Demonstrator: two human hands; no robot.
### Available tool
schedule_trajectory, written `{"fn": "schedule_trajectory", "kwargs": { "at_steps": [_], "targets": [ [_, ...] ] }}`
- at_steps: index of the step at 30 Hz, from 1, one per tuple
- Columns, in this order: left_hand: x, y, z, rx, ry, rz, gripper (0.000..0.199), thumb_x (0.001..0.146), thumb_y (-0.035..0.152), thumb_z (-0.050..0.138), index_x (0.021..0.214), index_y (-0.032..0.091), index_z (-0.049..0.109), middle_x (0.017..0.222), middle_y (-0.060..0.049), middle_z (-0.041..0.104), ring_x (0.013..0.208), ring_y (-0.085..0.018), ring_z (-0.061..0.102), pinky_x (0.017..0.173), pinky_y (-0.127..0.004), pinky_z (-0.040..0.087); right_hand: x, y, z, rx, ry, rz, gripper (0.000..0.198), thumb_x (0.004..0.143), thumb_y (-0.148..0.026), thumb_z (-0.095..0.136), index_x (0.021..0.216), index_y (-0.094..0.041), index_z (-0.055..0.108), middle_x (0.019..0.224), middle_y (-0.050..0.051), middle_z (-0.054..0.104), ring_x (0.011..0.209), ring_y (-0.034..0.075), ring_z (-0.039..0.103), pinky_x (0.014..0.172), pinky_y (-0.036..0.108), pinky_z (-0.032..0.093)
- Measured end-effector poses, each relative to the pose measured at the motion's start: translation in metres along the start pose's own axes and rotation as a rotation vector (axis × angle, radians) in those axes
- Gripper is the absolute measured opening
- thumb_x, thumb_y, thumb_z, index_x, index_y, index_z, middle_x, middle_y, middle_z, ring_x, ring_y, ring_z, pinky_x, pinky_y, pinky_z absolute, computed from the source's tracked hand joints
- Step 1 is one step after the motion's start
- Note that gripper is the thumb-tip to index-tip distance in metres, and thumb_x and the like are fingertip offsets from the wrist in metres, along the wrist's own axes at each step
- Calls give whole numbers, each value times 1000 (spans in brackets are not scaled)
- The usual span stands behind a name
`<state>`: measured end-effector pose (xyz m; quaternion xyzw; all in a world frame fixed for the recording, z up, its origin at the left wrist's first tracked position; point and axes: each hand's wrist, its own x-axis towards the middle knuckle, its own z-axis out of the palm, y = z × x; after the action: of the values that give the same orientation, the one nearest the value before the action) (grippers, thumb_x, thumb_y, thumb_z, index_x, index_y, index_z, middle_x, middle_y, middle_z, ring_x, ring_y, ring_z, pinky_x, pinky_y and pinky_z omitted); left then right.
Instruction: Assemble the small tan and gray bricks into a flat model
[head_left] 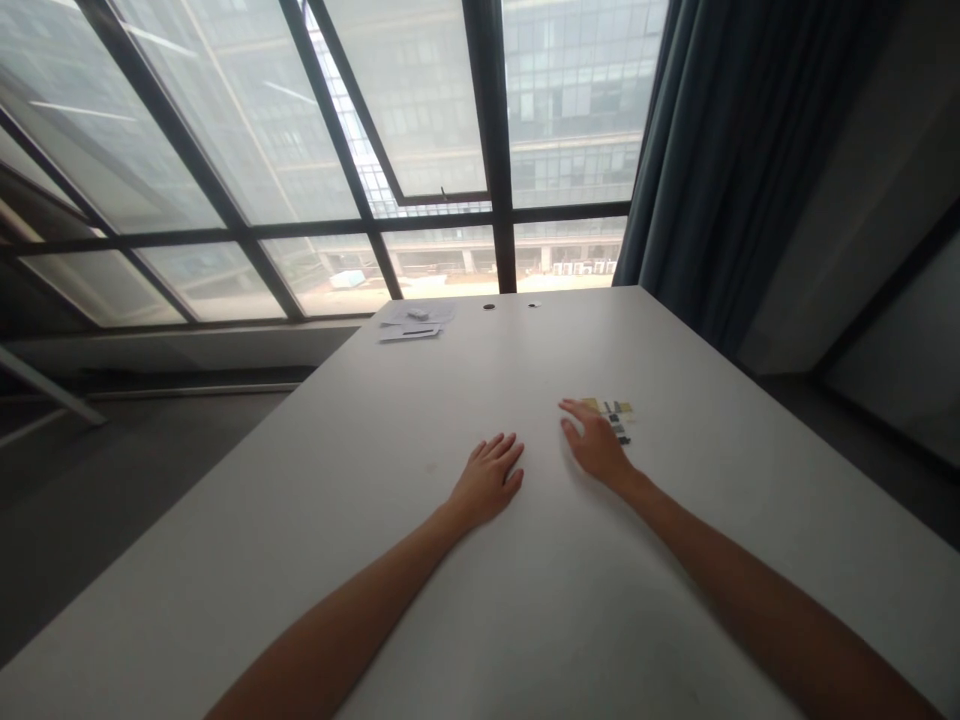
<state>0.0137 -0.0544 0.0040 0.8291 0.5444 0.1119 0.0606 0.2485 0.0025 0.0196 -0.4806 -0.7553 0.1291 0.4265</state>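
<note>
Small flat pieces (615,418), some yellowish, some dark or grey, lie in a loose cluster on the white table (337,480), just beyond and to the right of the right hand (596,442). That side matters most: the fingers point leftward and away from the body, so the cluster sits off the back of the hand, not in front of the fingertips. The cluster has no clear long axis; the yellowish bits make a rough row from left to right along its far edge, and the darker ones trail back toward the wrist (they are too small to make out, and the hand may cover some). The right hand is plainly nearer. Its thumb stands apart from the forefinger with nothing seen between them; whether anything is under the palm, I cannot tell.

The left hand (489,482) lies palm down to the left, well apart from the pieces, its fingers slightly fanned and no object showing in it. Farther out, near the table's far left corner, are some papers (391,338) with a small pale object (418,314) on them. Beyond the table stand the windows (570,110) and a dark curtain (720,170).
</note>
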Motion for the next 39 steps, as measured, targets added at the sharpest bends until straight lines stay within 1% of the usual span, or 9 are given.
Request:
{"fn": "schedule_trajectory", "kwargs": {
  "at_steps": [6, 11, 17, 22, 26, 29, 33, 36, 39],
  "targets": [
    [0, 2, -1, -17, 1, -13, 52, 98, 37, 42, 148, 23, 46, 160, -6, 36, 150, -26, 29, 124, -48, 21, 40, 91, -50, -135, 123, 268, 41, 94, -35, 41, 114, -14, 70, 129, 18, 66, 127, 29, 57, 113, 49, 39],
    [0, -1, 5, -37, 34, 2, 52, 97, 37, 44, 148, 23, 47, 160, -7, 37, 149, -26, 31, 124, -48, 21, 27, 121, -34, -232, -49, 315, 51, 97, -42, 38, 125, -10, 65, 140, 22, 57, 141, 32, 44, 116, 52, 32],
    [1, -2, 7, -129, 94, -11, 52, 95, 34, 48, 145, 21, 50, 157, -8, 43, 147, -26, 34, 124, -47, 24, 24, 89, 13, -399, -187, 359, 60, 102, -48, 30, 143, -10, 52, 155, 22, 40, 147, 34, 31, 117, 59, 20],
    [10, -16, 3, -236, 298, -104, 44, 94, 25, 47, 136, 16, 57, 148, -10, 53, 141, -23, 43, 122, -43, 33, 27, 45, 50, -396, -305, 199, 53, 101, -44, 39, 140, -12, 56, 156, 21, 39, 146, 33, 31, 118, 54, 20],
    [16, -40, 5, -200, 325, -182, 51, 91, 27, 51, 139, 12, 52, 150, -15, 49, 143, -28, 41, 122, -49, 31, 24, 6, 85, -280, -344, 64, 47, 98, -37, 48, 136, -11, 58, 154, 22, 41, 146, 32, 32, 119, 51, 19],
    [14, -51, 7, -186, 272, -202, 61, 89, 30, 53, 145, 9, 44, 153, -19, 44, 146, -30, 37, 122, -50, 31, 29, -20, 116, -88, -343, 27, 40, 97, -29, 47, 129, -12, 63, 151, 19, 47, 144, 28, 37, 120, 47, 21],
    [9, -48, 4, -163, 285, -232, 70, 91, 41, 55, 151, 10, 36, 158, -20, 35, 148, -31, 32, 121, -49, 29, 48, -39, 147, 412, -228, 197, 44, 99, -37, 41, 131, -16, 62, 139, 14, 60, 132, 21, 53, 115, 39, 35],
    [5, -38, -1, -81, 244, -246, 80, 88, 58, 59, 154, 23, 34, 162, -15, 28, 150, -37, 25, 120, -57, 26, 64, -37, 153, 768, -145, 364, 51, 96, -54, 43, 125, -19, 66, 135, 12, 64, 126, 21, 58, 109, 39, 43],
    [3, -31, -4, -12, 146, -223, 73, 87, 63, 59, 151, 33, 40, 163, -10, 30, 150, -39, 23, 119, -63, 22, 74, -22, 146, 895, -80, 451, 60, 89, -66, 48, 115, -17, 71, 129, 14, 67, 124, 25, 60, 107, 42, 45]
  ]
}}
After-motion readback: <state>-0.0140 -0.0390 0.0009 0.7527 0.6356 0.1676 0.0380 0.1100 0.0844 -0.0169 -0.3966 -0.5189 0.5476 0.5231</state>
